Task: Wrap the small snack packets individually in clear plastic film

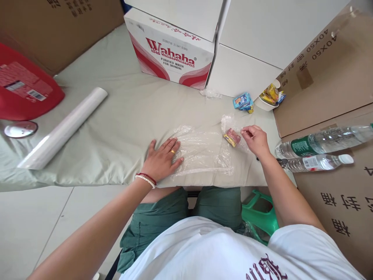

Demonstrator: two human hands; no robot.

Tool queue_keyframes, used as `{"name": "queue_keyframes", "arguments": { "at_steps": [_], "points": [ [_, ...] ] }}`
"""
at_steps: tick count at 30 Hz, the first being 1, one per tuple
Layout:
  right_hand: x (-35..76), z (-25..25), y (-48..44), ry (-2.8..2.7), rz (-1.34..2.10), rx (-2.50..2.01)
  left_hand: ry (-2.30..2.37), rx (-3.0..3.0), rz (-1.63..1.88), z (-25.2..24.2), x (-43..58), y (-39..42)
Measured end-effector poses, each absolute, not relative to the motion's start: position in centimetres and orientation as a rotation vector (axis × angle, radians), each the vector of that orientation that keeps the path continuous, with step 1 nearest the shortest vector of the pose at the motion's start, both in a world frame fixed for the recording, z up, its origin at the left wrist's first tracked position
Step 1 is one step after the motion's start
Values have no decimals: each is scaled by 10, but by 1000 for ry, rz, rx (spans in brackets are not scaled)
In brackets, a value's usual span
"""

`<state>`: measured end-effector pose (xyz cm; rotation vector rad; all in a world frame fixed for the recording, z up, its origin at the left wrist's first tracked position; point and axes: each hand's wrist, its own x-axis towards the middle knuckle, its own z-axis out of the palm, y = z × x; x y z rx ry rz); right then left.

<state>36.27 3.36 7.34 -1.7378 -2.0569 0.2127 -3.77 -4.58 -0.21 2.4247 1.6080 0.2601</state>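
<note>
My left hand [163, 157] lies flat, fingers spread, pressing the left edge of a clear plastic film sheet [204, 151] spread on the pale green cloth-covered table [122, 116]. My right hand [255, 140] is curled, its fingertips pinching the film's far right corner beside a small red-and-yellow wrapped snack [232, 137] that lies on the film.
A roll of plastic film [62, 128] lies at the left, by a red package [23, 87] and a metal lid [20, 129]. A Wahaha carton [171, 50] stands behind. A blue snack packet [242, 102], a white bowl [266, 105] of snacks, and two water bottles [320, 149] sit right.
</note>
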Motion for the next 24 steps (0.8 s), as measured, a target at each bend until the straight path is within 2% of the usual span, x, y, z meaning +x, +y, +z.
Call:
{"name": "queue_keyframes", "arguments": {
  "at_steps": [2, 5, 7, 9, 13, 15, 18, 21, 24],
  "points": [
    [348, 80, 12, -2350, 179, -1575, 1606, 2427, 269, -3, -38, -46],
    [329, 74, -19, -2782, 437, -1284, 1609, 2425, 276, -3, -38, -46],
    [328, 65, -30, -2828, 633, -1194, 1612, 2425, 269, -3, -37, -46],
    [338, 58, -29, -2644, 666, -1351, 1610, 2431, 260, -3, -37, -46],
    [370, 60, -9, -2289, 353, -1934, 1610, 2436, 263, -3, -37, -46],
    [381, 64, -1, -2240, 122, -2080, 1615, 2432, 270, -3, -37, -46],
    [385, 66, -2, -2296, -51, -1987, 1613, 2433, 278, -3, -37, -46],
    [382, 62, -5, -2426, -25, -1881, 1605, 2441, 279, -4, -38, -46],
    [384, 58, 4, -2298, 3, -1980, 1605, 2449, 278, -6, -38, -45]
  ]
}}
